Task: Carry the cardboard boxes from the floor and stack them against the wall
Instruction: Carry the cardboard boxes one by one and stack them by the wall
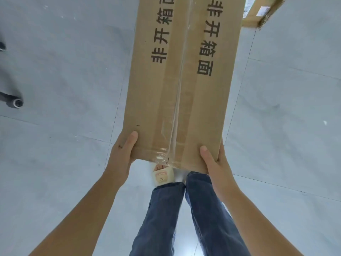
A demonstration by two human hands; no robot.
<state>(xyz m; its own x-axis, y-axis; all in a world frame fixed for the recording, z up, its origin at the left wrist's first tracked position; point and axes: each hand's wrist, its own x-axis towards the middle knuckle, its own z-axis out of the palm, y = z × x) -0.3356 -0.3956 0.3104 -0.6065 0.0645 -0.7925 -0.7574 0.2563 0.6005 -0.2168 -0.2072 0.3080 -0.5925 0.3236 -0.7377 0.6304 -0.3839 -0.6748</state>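
A long brown cardboard box (184, 80) with black printed characters and clear tape down its middle seam is held up in front of me, above the floor. My left hand (121, 156) grips its near left corner, thumb on top and fingers hidden underneath. At the near right corner my right hand (215, 163) grips the same way. The far end of the box runs out of the top of the frame.
A second, smaller cardboard box (262, 12) with a label lies on the grey tiled floor (64, 71) at the top right. A dark chair base with a caster (14, 102) stands at the left edge. My jeans and a slipper show below the box.
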